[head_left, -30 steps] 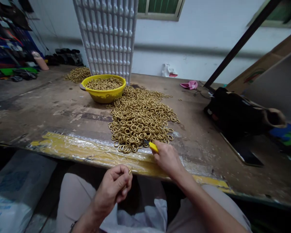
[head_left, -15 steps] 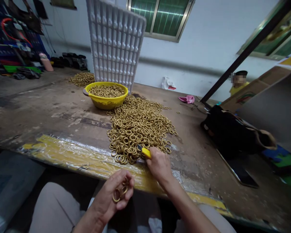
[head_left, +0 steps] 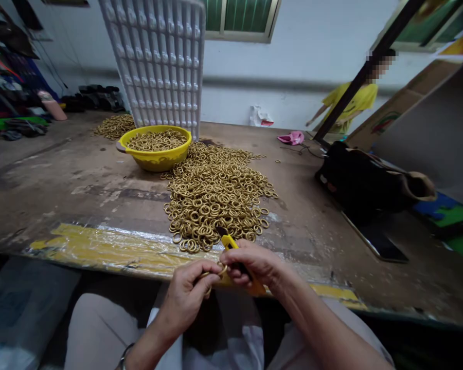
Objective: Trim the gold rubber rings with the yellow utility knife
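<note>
My left hand is closed, pinching a brass-coloured ring between thumb and forefinger, with more ring partly showing under its fingers. In my right hand lies a yellow utility knife, its dark blade pointing up and away from me. The right fingertips meet the pinched ring, so both hands are together at the table's front edge. Just beyond them spreads a big heap of brass-coloured rings. Behind it to the left, a yellow basin is full of the same rings.
A grey moulded plastic tray stands upright behind the basin, near a smaller ring pile. Rightward lie a pink cloth, a black bag and a phone. Yellow tape covers the table's front edge. A person in yellow is at the back right.
My right hand has drawn back from the heap to meet my left, which turned over and now pinches a ring. The view shifted, and the person in yellow shows more fully.
</note>
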`<state>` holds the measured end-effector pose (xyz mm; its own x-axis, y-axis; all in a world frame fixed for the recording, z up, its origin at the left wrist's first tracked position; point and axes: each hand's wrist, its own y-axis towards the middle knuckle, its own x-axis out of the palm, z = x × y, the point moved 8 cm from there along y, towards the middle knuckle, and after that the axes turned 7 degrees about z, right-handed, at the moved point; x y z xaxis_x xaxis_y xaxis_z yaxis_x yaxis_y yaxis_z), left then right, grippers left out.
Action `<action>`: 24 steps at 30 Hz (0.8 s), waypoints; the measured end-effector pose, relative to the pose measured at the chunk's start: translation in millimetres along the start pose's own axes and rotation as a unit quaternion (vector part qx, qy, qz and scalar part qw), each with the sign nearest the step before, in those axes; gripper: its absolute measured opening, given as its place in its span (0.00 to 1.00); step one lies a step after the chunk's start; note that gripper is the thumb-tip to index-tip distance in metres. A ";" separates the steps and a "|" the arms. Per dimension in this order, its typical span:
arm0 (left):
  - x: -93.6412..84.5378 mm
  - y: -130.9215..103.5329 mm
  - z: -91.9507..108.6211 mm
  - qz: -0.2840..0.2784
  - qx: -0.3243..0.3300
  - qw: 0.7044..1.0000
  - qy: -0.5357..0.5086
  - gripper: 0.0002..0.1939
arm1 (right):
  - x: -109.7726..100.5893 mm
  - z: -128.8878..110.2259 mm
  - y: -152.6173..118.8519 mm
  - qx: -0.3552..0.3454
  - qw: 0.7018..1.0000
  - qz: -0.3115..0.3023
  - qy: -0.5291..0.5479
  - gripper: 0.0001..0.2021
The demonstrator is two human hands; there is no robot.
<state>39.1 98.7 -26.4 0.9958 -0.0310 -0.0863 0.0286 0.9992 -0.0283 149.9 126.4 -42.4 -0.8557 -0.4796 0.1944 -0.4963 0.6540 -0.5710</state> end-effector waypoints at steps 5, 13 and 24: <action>7.4 -2.7 -18.6 -0.032 -0.122 0.983 -0.134 0.09 | 1.0 -9.1 -1.3 -0.065 0.993 0.065 -0.069 0.15; -0.2 -1.5 -19.8 0.012 -0.190 0.942 -0.276 0.16 | 5.5 -33.3 -16.1 -0.284 0.851 0.213 -0.387 0.11; -8.6 -3.8 -27.3 0.031 -0.163 0.954 -0.250 0.16 | 17.2 -30.6 -24.8 -0.289 0.721 0.267 -0.570 0.05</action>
<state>28.0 94.5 -52.8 0.9141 0.1255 0.3856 0.0205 0.9353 -0.3532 143.0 119.8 -0.5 -0.4355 -0.0228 -0.8999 -0.4007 0.9001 0.1710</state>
